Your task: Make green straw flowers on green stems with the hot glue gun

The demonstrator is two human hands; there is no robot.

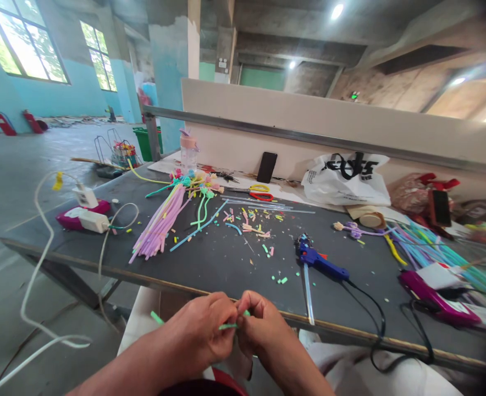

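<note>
Two-handed, at bottom centre of the frame: pinching a thin green stem [228, 326] with bent, closely drawn fingers of the left hand [205, 329] and right hand [263, 329]. For good control, preferably steady with one hand, work with the other, and apply light, even pressure. Cannot see inner fingertips or exact contact behind knuckles; cannot tell whether joined to the green end [156, 318] farther left.

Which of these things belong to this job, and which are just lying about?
Likely for the job:
thin pale green strip, held by left hand and right hand
bundled lilac strips
blue plastic glue gun
scissors with red and yellow handles

Probably just lying about:
black rectangular phone
white plastic bag with black print
clear pink-lidded bottle
</note>
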